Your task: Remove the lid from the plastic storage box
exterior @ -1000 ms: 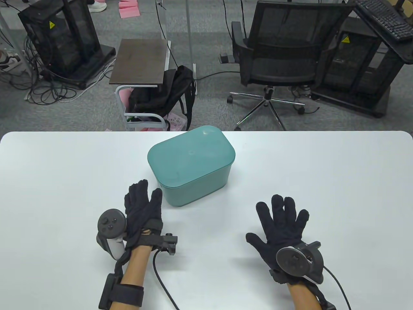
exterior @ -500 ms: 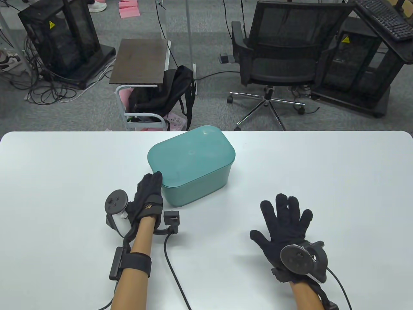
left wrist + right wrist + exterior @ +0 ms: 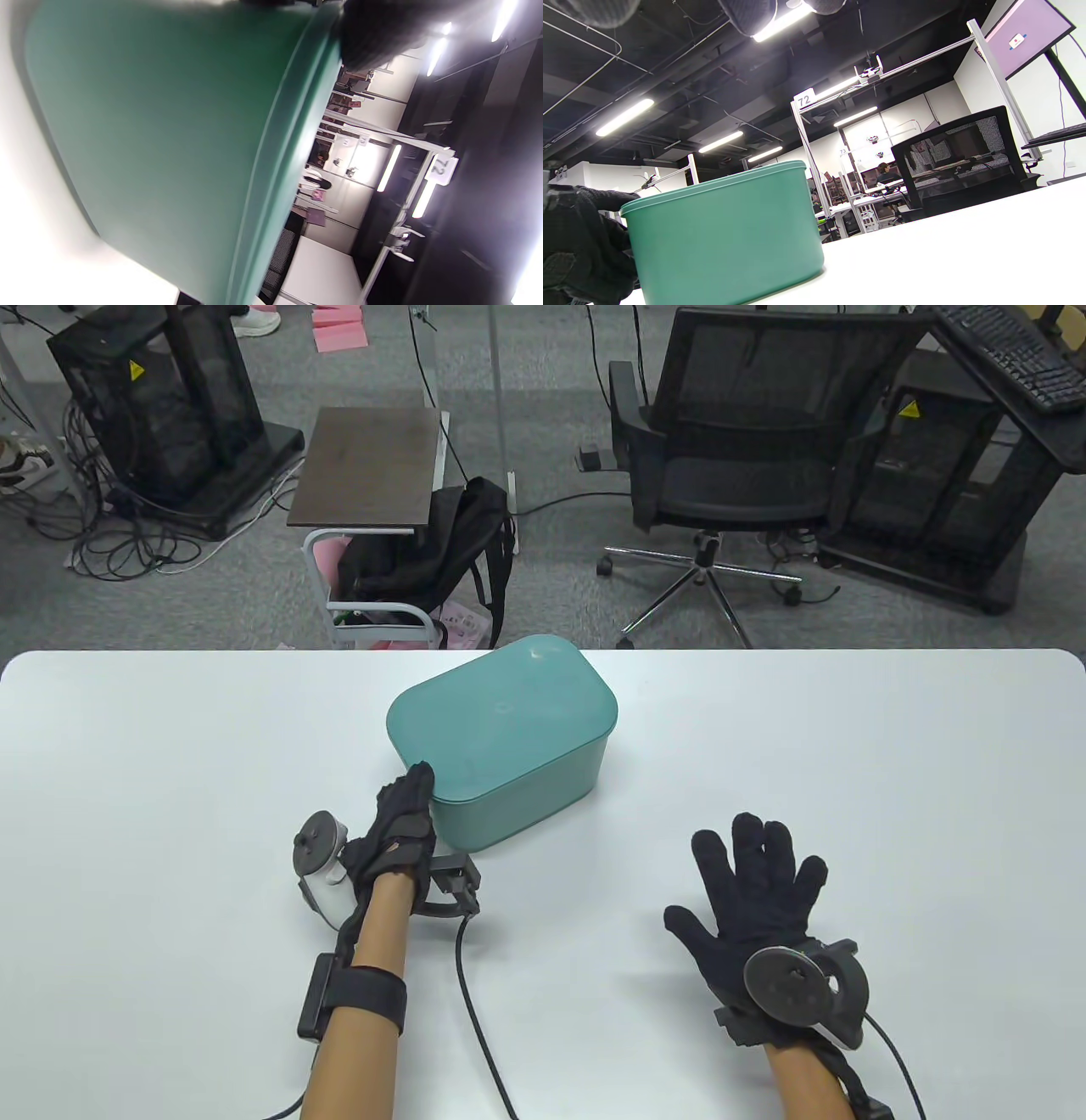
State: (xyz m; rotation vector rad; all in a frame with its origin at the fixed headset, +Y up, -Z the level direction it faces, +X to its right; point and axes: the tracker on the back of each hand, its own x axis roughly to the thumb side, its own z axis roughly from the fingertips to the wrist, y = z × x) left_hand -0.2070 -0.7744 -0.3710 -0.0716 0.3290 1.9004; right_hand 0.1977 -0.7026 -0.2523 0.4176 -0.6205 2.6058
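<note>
A teal plastic storage box (image 3: 522, 806) stands at the table's middle with its teal lid (image 3: 501, 721) on it. My left hand (image 3: 405, 796) is at the box's near left corner. Its thumb (image 3: 420, 774) lies on the lid's rim and the other fingers lie against the side wall. In the left wrist view the box wall (image 3: 169, 140) fills the frame and a gloved fingertip (image 3: 373, 38) sits at the lid's rim (image 3: 292, 127). My right hand (image 3: 751, 882) rests flat on the table, fingers spread, empty, to the right of the box. The right wrist view shows the box (image 3: 725, 237) with my left hand (image 3: 581, 245) against it.
The white table (image 3: 848, 746) has bare surface on both sides of the box. Behind its far edge stand a black office chair (image 3: 747, 458) and a small cart with a black backpack (image 3: 424, 551). Cables trail from both wrists over the table's near part.
My left hand has moved forward to the box's near left corner and turned on edge, its thumb now on the lid's rim. My right hand has barely shifted.
</note>
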